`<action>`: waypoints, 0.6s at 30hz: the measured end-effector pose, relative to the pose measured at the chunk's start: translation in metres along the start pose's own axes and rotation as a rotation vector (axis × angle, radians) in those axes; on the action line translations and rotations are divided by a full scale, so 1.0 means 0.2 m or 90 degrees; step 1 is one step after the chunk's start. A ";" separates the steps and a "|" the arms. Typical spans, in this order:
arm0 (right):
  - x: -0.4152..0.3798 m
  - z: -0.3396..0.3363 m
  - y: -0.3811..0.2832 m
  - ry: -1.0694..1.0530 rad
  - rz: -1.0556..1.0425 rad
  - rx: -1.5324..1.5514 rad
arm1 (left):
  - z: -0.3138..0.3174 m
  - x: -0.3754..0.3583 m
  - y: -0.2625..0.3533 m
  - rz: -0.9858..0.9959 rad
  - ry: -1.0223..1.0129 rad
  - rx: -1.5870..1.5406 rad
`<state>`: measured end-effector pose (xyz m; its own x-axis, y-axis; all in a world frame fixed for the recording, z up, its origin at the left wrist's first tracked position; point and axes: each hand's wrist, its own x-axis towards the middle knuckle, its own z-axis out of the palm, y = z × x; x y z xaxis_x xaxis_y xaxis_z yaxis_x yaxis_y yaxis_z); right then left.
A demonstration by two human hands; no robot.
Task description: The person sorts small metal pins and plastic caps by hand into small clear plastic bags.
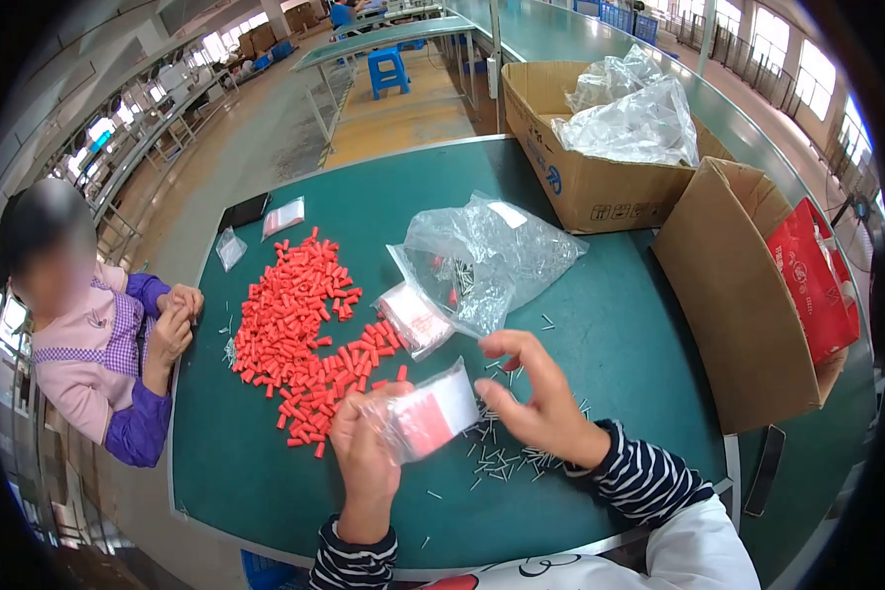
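Note:
My left hand is closed on the edge of a small clear plastic bag with a red and white print or insert. It holds the bag tilted above the table. Just right of the bag, my right hand is open, thumb and fingers apart. Loose silver screws lie beneath and around my right hand. Left of my hands spreads a pile of red plastic sleeves. Beyond the hands sit a stack of similar small bags and a large clear plastic bag with screws inside.
Across the green table, a co-worker sits at the left with both hands together. A cardboard box holding clear plastic stands at the back right. Another carton contains a red bag. A phone lies at the right.

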<state>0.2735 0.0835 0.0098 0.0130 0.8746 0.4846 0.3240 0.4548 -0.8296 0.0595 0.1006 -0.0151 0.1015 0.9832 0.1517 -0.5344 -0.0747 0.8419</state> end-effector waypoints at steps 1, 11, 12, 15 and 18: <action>-0.01 0.01 0.04 -0.016 0.101 0.113 | 0.01 0.01 0.02 -0.014 0.021 -0.038; -0.04 0.02 0.08 -0.205 0.423 0.547 | -0.02 0.01 0.01 -0.051 -0.001 -0.037; -0.04 0.01 0.07 -0.189 0.412 0.544 | -0.02 0.01 0.01 -0.043 0.010 0.002; -0.05 0.02 0.08 -0.134 0.383 0.546 | 0.09 0.02 0.03 0.064 0.093 0.099; -0.05 0.02 0.09 -0.094 0.365 0.543 | -0.01 0.03 -0.02 0.211 0.068 0.302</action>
<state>0.2749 0.0832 -0.0120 -0.1808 0.9829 -0.0359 -0.4716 -0.1187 -0.8738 0.0611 0.1064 -0.0187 -0.1051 0.9045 0.4134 -0.0874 -0.4225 0.9021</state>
